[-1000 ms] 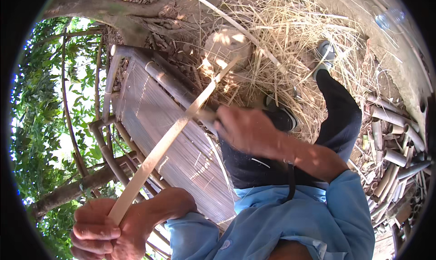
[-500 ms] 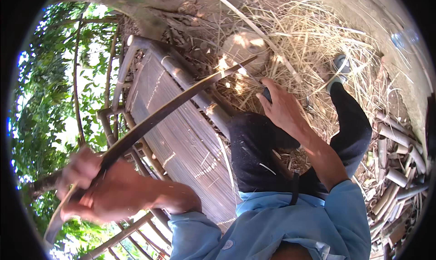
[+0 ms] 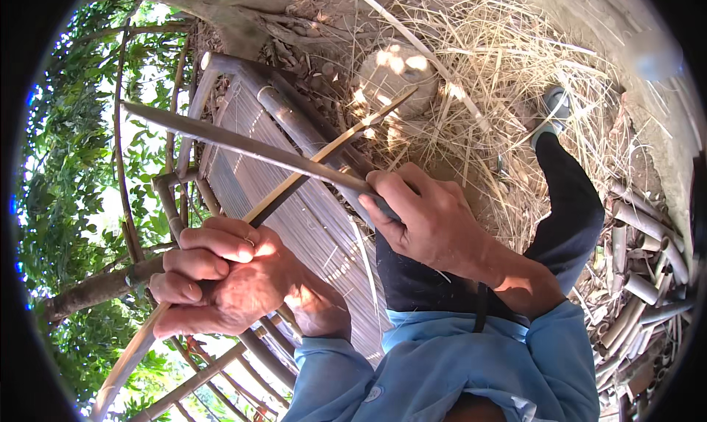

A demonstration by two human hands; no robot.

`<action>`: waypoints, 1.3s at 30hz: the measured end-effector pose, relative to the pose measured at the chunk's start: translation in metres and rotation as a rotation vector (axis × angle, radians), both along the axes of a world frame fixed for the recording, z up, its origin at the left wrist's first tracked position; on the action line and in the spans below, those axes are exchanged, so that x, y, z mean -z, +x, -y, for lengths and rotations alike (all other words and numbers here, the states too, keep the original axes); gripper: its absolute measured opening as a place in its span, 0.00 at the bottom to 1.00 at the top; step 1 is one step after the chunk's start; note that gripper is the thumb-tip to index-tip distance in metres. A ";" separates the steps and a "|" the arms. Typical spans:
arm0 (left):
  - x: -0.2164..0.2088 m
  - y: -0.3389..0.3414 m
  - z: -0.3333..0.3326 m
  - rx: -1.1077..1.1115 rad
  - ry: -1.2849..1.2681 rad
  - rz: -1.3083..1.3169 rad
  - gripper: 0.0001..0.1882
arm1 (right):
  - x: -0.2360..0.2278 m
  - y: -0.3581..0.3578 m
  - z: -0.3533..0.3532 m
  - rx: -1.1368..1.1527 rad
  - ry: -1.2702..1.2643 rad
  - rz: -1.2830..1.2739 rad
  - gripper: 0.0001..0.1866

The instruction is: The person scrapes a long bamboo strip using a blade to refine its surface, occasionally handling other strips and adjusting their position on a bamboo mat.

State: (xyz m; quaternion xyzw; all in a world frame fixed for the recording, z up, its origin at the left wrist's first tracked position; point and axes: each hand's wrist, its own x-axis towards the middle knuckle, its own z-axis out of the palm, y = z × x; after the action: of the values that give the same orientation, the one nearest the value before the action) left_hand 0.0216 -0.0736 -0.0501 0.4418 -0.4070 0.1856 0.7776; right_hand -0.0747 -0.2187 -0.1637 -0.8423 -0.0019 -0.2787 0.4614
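Observation:
My left hand (image 3: 221, 278) is closed around a long thin bamboo strip (image 3: 335, 146) that runs from the lower left up toward the straw. My right hand (image 3: 431, 219) grips the handle of a long dark knife blade (image 3: 228, 142), which points left and crosses over the strip just above my left hand. Blade and strip meet near the middle of the picture. Both forearms are in light blue sleeves.
A slatted bamboo bench (image 3: 309, 223) lies under my hands. Dry straw (image 3: 486, 76) and a pale round stone (image 3: 394, 72) lie beyond it. Cut bamboo pieces (image 3: 641, 275) are piled at the right. My leg in dark trousers (image 3: 567, 208) stretches right. Trees fill the left.
My right hand has drawn back from the straw and now holds the knife across the strip. My left hand has shifted up and right along the strip.

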 end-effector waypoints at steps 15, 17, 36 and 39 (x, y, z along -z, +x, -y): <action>-0.004 0.002 -0.016 -0.020 0.097 0.014 0.31 | 0.015 0.003 -0.014 -0.137 -0.005 -0.063 0.09; -0.004 0.002 -0.015 -0.090 0.085 0.013 0.31 | 0.025 0.006 -0.015 -0.147 0.049 -0.004 0.08; -0.013 0.024 -0.029 -0.452 0.138 0.094 0.19 | 0.200 0.064 0.033 -0.064 -0.092 -0.410 0.11; -0.011 0.033 -0.018 -0.777 0.151 0.124 0.16 | 0.261 0.075 0.044 -0.016 -0.032 -0.420 0.11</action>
State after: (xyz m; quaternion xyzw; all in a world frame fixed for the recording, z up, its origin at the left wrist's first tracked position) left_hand 0.0548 -0.0553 -0.0393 0.6068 -0.2680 0.4618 0.5888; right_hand 0.0006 -0.2624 -0.4243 -0.8890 0.0833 -0.0930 0.4405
